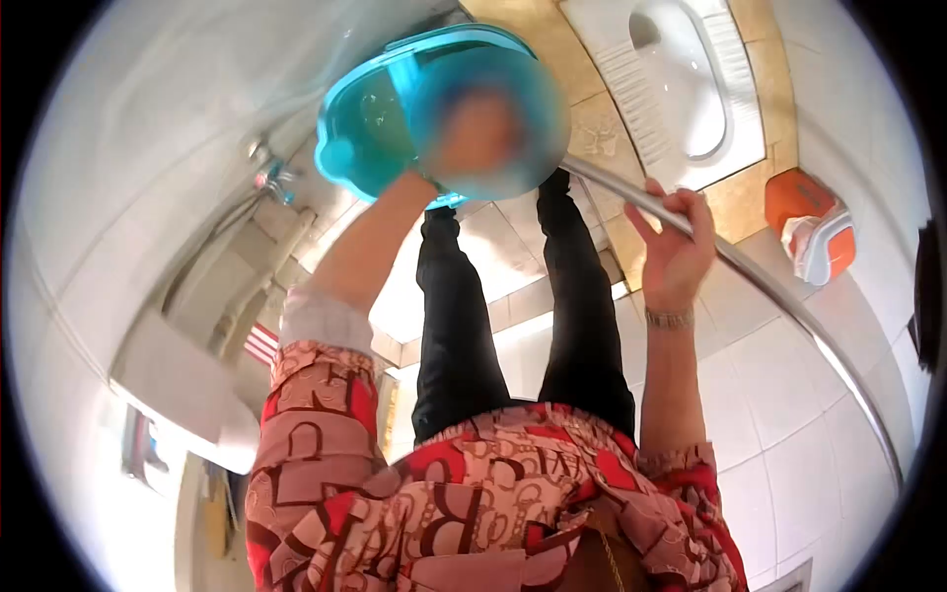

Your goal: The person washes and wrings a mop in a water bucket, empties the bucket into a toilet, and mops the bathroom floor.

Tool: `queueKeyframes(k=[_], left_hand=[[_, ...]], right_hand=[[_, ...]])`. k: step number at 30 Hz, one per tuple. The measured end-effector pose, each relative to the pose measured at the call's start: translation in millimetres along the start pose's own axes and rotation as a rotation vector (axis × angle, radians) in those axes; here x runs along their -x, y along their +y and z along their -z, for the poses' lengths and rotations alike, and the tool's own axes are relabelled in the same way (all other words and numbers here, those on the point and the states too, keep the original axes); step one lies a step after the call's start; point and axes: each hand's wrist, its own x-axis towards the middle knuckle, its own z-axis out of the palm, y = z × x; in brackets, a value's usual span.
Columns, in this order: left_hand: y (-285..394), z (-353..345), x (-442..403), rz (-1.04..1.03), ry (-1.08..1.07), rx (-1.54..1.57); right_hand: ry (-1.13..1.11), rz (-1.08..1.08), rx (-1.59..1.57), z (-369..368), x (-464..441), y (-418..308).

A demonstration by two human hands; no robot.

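"Where's the bucket?"

"The turquoise plastic bucket [335, 156] is up at twelve o'clock, in front of the person's feet. A round blur hides much of its right side."

"What's the left hand [473, 138] doing?"

"That arm goes up to the bucket, and the hand is inside the blur. I can't tell if it's open or holding something."

"And the right hand [681, 237]?"

"It's between two and three o'clock. Its fingers are curled around a long metal pole [764, 283]. One end of the pole goes into the blur, and the rest bends down to four o'clock. There's a band [670, 319] on that wrist."

"What else is around?"

"Black trousers [582, 316] come down from the bucket toward the middle. A red and pink shirt with big letters [464, 503] is at six. The water tap [271, 181] is on the wall at ten. A white squat toilet [725, 89] is between one and two. The orange bin [789, 200] is past the right hand, between two and three."
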Motion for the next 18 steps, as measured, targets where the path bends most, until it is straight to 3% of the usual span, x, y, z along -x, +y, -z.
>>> queueKeyframes(k=[2, 3, 6, 7, 10, 11, 13, 14, 16, 18], left_hand=[[35.7, 37.1, 19.3, 0.005, 0.23, 0.333], [59.3, 76.1, 21.2, 0.036, 0.241, 0.489], [116.6, 134.6, 34.4, 0.187, 0.432, 0.564], [132.1, 143.9, 34.9, 0.258, 0.447, 0.655], [168.5, 173.7, 14.0, 0.378, 0.578, 0.562], [176.8, 190.7, 3.9, 0.39, 0.69, 0.666], [185.5, 182.3, -4.4, 0.529, 0.704, 0.739], [185.4, 177.8, -6.2, 0.642, 0.679, 0.814], [176.0, 177.9, -1.5, 0.638, 0.778, 0.749], [169.3, 179.4, 4.3, 0.627, 0.812, 0.697]], right_hand=[[-0.083, 0.002, 0.054, -1.8, 1.6, -11.0], [-0.115, 0.011, 0.065, -4.8, 6.7, -21.8], [-0.271, 0.149, 0.198, -15.3, 31.6, -67.4], [-0.416, 0.199, 0.165, -18.7, 43.2, -89.2], [-0.671, 0.288, 0.218, -36.5, 80.3, -143.1], [-0.867, 0.41, 0.436, -40.0, 86.1, -159.3], [-1.161, 0.649, 0.822, -54.8, 111.8, -193.2], [-1.224, 0.637, 0.865, -60.5, 125.7, -215.3], [-1.311, 0.772, 0.823, -77.0, 163.0, -244.8], [-1.227, 0.742, 0.745, -76.7, 195.7, -272.3]])
